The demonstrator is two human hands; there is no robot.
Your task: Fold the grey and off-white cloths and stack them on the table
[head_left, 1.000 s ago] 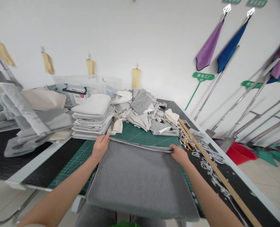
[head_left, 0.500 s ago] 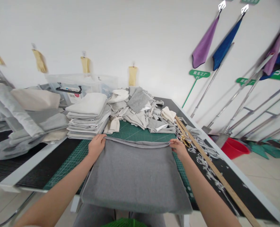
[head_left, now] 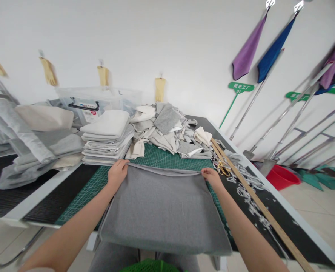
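A grey fabric piece (head_left: 164, 211), layered along its far edge, lies over the green cutting mat (head_left: 162, 155) and hangs past the table's near edge. My left hand (head_left: 118, 173) is closed on its far left corner. At the far right corner, my right hand (head_left: 212, 176) pinches the same edge between thumb and fingers. Between the two hands the edge sags slightly. Gold-handled scissors (head_left: 223, 169) lie just right of my right hand, partly among scraps.
Behind the mat are a folded fabric stack (head_left: 106, 139) and a heap of scraps (head_left: 167, 128). A clear plastic box (head_left: 99, 100) stands behind. Loose fabric (head_left: 40, 139) lies left. A wooden ruler (head_left: 260, 202) runs along the right side, with thread trimmings (head_left: 251, 204) beside it.
Both hands keep hold of the fabric's far corners. My right hand has come slightly inward, and the far edge sags a little more. The view has shifted slightly.
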